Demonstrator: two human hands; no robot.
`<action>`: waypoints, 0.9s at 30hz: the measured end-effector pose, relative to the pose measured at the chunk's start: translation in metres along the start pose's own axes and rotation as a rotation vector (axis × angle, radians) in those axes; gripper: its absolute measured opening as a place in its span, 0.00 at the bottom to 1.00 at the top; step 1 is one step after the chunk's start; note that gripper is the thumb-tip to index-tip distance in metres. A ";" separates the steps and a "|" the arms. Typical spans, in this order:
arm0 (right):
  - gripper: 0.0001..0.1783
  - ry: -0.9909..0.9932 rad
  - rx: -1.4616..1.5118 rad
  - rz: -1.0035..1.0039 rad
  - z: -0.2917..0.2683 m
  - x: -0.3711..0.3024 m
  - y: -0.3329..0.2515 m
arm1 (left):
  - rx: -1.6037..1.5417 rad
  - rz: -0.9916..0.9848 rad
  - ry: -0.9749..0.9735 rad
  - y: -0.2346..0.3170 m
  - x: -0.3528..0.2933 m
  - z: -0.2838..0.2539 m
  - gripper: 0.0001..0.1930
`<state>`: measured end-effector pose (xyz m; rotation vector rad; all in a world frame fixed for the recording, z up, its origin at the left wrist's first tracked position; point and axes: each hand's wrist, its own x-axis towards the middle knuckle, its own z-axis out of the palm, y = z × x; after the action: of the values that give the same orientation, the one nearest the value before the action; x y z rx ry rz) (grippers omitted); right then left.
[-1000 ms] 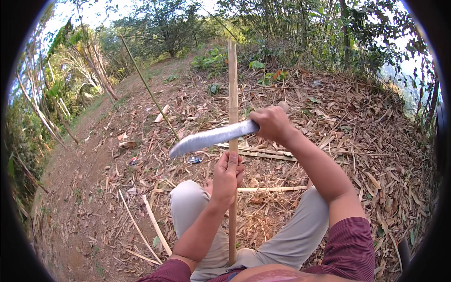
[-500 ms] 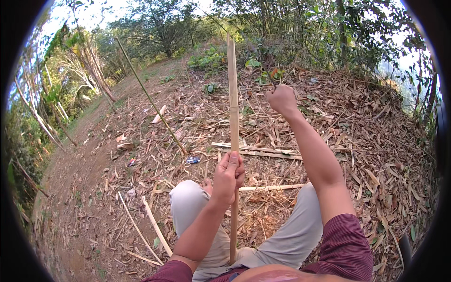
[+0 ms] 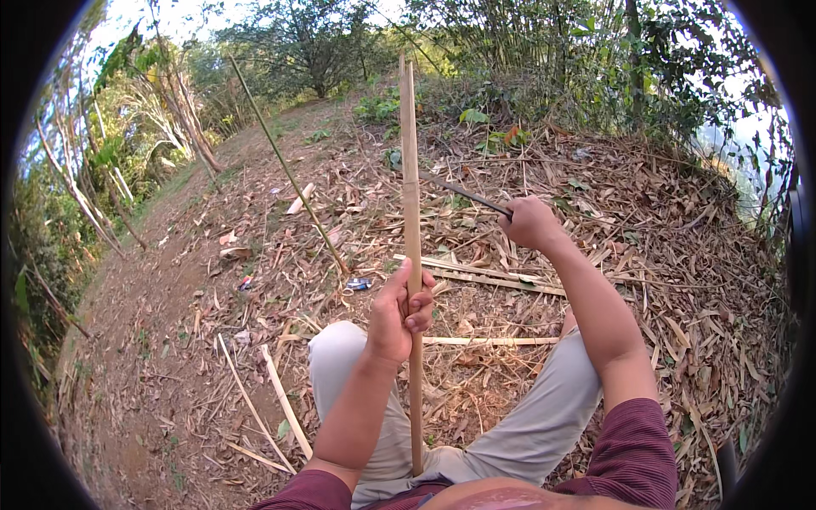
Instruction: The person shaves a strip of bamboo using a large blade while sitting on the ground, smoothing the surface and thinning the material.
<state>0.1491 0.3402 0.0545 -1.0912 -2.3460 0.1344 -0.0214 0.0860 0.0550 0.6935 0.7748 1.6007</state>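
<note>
Upright between my knees stands a long pale bamboo strip [image 3: 411, 212], its lower end by my lap and its top parted into two thin tips. My left hand [image 3: 399, 313] is wrapped round it below the middle, thumb along the strip. Out to the right, my right hand [image 3: 532, 223] is closed on a long, thin dark knife [image 3: 467, 193]. The blade slants up and left, its far end at or just behind the strip's upper part; whether it touches I cannot tell. The knife's handle is hidden in my fist.
Split bamboo pieces [image 3: 493, 279] lie beyond my knees, and another strip [image 3: 493, 341] crosses between them. More strips [image 3: 285, 399] lie at the left. A thin green pole [image 3: 289, 170] leans near a small blue packet [image 3: 359, 284]. Dry leaves [image 3: 680, 263] cover the slope.
My right hand has come down and slightly right, and the knife's blade now shows, pointing toward the bamboo strip. My left hand has shifted its hold slightly; the strip's tips stand more apart.
</note>
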 end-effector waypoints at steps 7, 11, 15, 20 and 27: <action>0.20 -1.166 -0.598 0.093 0.047 0.006 0.025 | 0.212 0.039 0.026 -0.022 0.006 0.026 0.12; 0.19 -0.942 -0.705 0.179 0.043 0.009 0.043 | 0.245 0.053 -0.006 -0.027 0.008 0.030 0.13; 0.12 -1.003 -0.327 0.311 0.040 0.011 0.069 | 0.234 0.055 -0.006 -0.023 0.006 0.030 0.14; 0.16 -1.024 -0.362 0.367 0.048 0.015 0.071 | 0.236 0.054 -0.005 -0.021 0.004 0.030 0.14; 0.18 -1.130 -0.512 0.293 0.039 0.010 0.064 | 0.265 0.068 0.006 -0.025 0.003 0.032 0.13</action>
<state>0.1673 0.3952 0.0060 -1.9806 -3.2789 0.3388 0.0177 0.0948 0.0546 0.9134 0.9883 1.5767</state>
